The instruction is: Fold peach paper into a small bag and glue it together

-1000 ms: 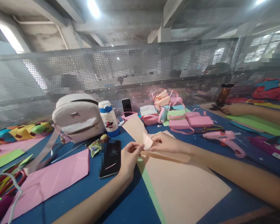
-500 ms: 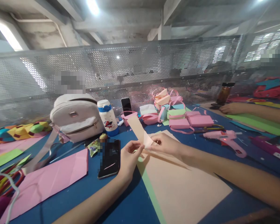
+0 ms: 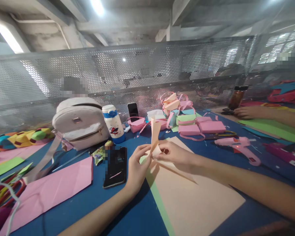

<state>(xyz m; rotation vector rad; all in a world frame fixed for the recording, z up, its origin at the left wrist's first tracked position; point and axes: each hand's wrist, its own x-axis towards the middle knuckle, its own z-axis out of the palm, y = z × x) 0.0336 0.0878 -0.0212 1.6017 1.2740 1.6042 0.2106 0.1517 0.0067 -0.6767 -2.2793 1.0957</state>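
A strip of peach paper point(image 3: 155, 132) stands up between my two hands, bent near its lower end. My left hand point(image 3: 140, 164) pinches that lower end between thumb and fingers. From the other side, my right hand point(image 3: 170, 152) grips the folded part, its fingertips curled around the paper. Below them lies a large peach sheet point(image 3: 194, 200) on top of a green sheet point(image 3: 159, 208), whose edge shows along the left. Just left of my left hand is a black phone point(image 3: 116, 168).
A pink sheet point(image 3: 56, 183), white backpack point(image 3: 80, 123) and bottle point(image 3: 114, 126) stand or lie leftward. Small folded paper bags point(image 3: 186, 129) are piled behind. A pink glue gun point(image 3: 241, 147) lies at right; beyond it rests another person's hand point(image 3: 247, 112).
The peach strip has turned from leaning left to nearly upright. My left hand has shifted slightly, still pinching; my right hand stays almost in place.
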